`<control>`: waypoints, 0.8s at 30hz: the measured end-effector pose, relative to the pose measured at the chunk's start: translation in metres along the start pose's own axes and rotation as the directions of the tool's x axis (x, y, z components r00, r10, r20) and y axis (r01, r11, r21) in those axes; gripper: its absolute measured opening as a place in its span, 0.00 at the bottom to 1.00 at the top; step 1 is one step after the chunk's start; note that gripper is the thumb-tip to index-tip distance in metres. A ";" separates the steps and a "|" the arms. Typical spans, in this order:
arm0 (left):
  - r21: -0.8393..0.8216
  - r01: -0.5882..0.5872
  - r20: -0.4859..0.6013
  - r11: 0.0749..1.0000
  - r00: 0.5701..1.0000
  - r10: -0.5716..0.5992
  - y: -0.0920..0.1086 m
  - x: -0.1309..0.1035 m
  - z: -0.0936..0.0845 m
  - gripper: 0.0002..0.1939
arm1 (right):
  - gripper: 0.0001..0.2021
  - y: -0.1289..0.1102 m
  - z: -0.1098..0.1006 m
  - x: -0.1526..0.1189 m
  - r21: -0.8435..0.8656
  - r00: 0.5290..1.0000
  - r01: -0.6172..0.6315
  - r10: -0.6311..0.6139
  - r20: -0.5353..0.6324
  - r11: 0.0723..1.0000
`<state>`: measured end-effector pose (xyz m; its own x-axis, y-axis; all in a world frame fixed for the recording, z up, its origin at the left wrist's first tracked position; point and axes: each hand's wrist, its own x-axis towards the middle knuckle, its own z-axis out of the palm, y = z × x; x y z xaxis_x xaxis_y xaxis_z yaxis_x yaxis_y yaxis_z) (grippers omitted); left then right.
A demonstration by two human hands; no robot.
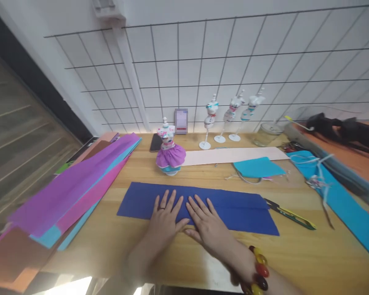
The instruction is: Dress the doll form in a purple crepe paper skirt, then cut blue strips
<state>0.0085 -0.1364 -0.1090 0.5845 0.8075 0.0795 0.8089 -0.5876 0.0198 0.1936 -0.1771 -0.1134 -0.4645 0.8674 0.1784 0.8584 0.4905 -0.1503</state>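
A long strip of dark blue paper or cloth (246,209) lies across the wooden table, with a fold line along its right part. My left hand (166,219) rests flat on its left-middle part, fingers spread, a ring on one finger. Beside it my right hand (206,223) also presses flat on the strip, fingers spread, and a beaded bracelet is on that wrist. The two thumbs nearly meet at the near edge. Green and yellow scissors (292,215) lie at the strip's right end. Behind the strip stands a small dress form (169,151) in a purple skirt.
Colored sheets (80,184) are stacked at the left. Further back are a pale pink strip (233,155), a turquoise piece (258,167), a phone (181,121), three mini mannequins (210,114) and a glass jar (266,135). A long turquoise strip (350,205) lies right.
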 end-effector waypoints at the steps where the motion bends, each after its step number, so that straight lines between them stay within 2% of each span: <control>1: 0.005 0.009 -0.004 1.000 1.000 -0.009 -0.001 0.001 0.002 0.30 | 0.30 0.004 -0.001 -0.004 -0.002 1.000 -0.018 0.019 0.008 1.000; 5: 0.025 0.028 -0.002 0.999 1.000 -0.028 -0.011 0.001 0.010 0.29 | 0.31 0.034 -0.009 -0.039 -0.044 0.986 -0.165 0.166 0.014 0.985; 10: 0.032 0.044 0.049 0.998 0.998 -0.046 -0.011 0.004 0.011 0.30 | 0.31 0.077 -0.016 -0.097 -0.157 0.920 -0.391 0.389 -0.049 0.907; 14: 0.038 0.049 0.067 0.998 0.996 -0.051 -0.009 0.005 0.009 0.30 | 0.32 0.096 -0.018 -0.125 -0.201 0.878 -0.478 0.474 -0.071 0.855; 16: 0.045 0.051 0.052 0.998 0.997 -0.054 -0.010 0.005 0.011 0.30 | 0.33 0.097 -0.020 -0.125 -0.204 0.870 -0.492 0.486 -0.081 0.846; 19: 0.058 0.052 0.035 0.997 0.998 -0.054 -0.010 0.004 0.014 0.30 | 0.33 0.087 -0.025 -0.106 -0.189 0.877 -0.480 0.467 -0.111 0.857; 24: 0.065 0.060 0.055 0.996 0.996 -0.064 -0.009 0.005 0.012 0.30 | 0.33 0.059 -0.028 -0.052 -0.080 0.956 -0.293 0.290 -0.047 0.953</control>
<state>0.0052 -0.1268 -0.1206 0.5345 0.8448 0.0234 0.8449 -0.5334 -0.0403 0.2746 -0.1959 -0.1048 -0.1848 0.9676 0.1723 0.9714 0.2064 -0.1173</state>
